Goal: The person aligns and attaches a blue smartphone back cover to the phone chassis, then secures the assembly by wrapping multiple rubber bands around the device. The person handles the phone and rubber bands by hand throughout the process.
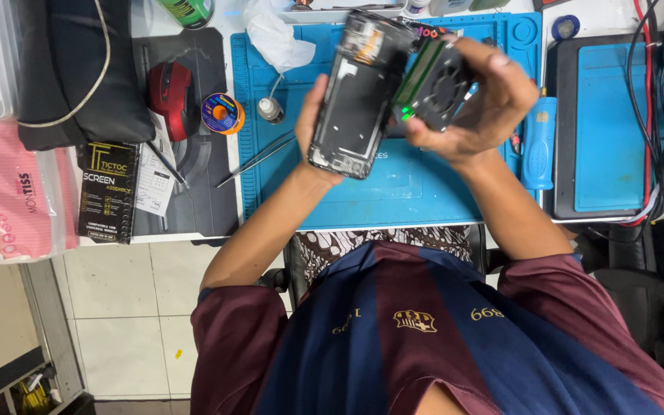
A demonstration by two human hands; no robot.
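Note:
My left hand [311, 115] grips an opened black phone [359, 92], held upright and tilted above the blue work mat [424, 188], with its inner frame facing me. Only the thumb and wrist of that hand show; the fingers are behind the phone. My right hand [497, 100] holds a small black fan unit [441, 83] with a green board along its edge, pressed against the phone's right side. A small green light shows where the two meet.
On the desk to the left lie tweezers [259, 157], a solder spool [222, 113], a small bottle [270, 110], a red mouse [172, 96] and a black box [107, 192]. A blue screwdriver [538, 142] and a bundle of cables [662, 100] are on the right.

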